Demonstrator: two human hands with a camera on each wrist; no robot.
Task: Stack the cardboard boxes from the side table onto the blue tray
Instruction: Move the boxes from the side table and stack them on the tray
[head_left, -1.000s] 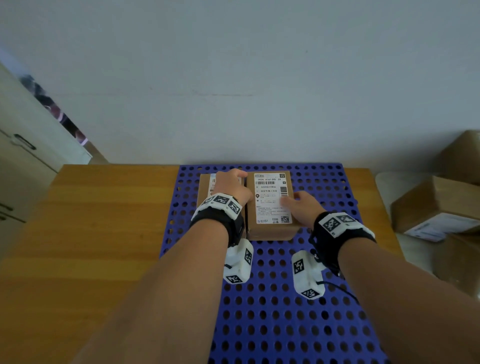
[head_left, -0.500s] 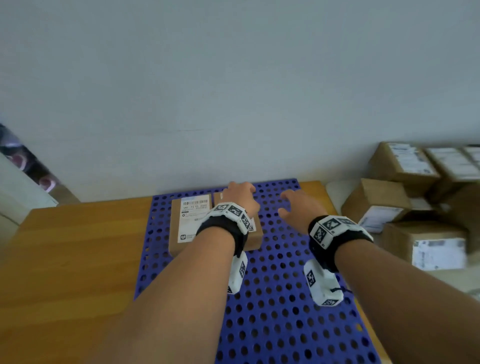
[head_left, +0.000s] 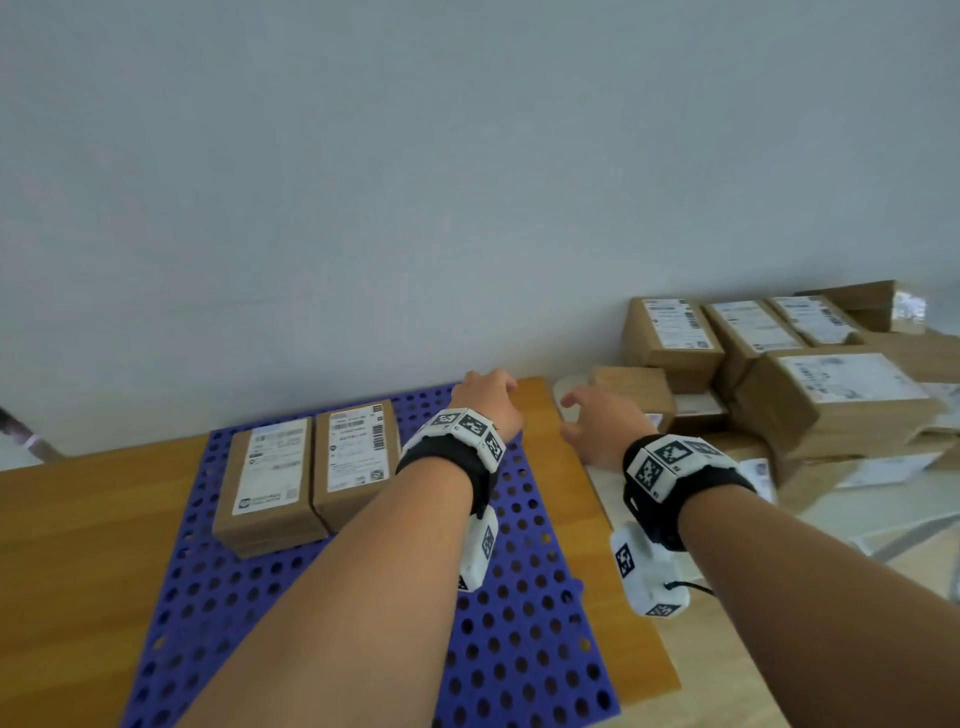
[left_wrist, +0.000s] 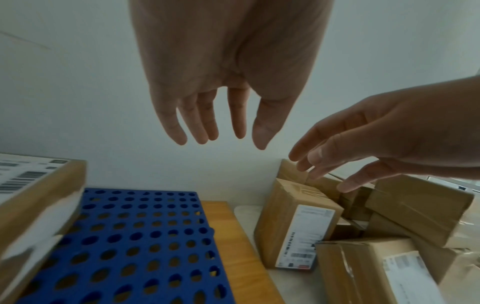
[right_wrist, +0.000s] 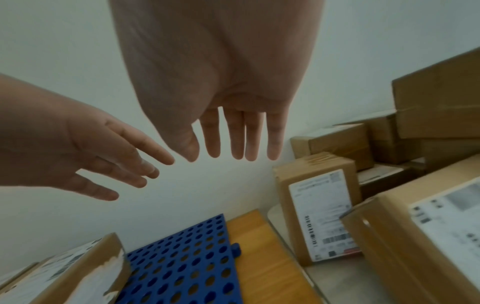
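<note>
Two labelled cardboard boxes (head_left: 270, 478) (head_left: 356, 454) lie side by side at the back left of the blue perforated tray (head_left: 519, 649). Both hands are empty, fingers straight and spread. My left hand (head_left: 488, 400) hovers over the tray's far right corner. My right hand (head_left: 597, 421) is past the table edge, reaching over the side table toward an upright labelled box (left_wrist: 296, 232), also seen from the right wrist (right_wrist: 317, 207). In the wrist views the left hand (left_wrist: 221, 115) and right hand (right_wrist: 233, 131) hold nothing.
A pile of several cardboard boxes (head_left: 821, 395) crowds the pale side table (head_left: 571, 400) on the right, some stacked. The tray lies on a wooden table (head_left: 78, 545) against a plain wall. Bare tray surface lies in front of and right of the two boxes.
Both hands left the second box on the tray and swung right toward the side table. The head view turned right, bringing the box pile into view.
</note>
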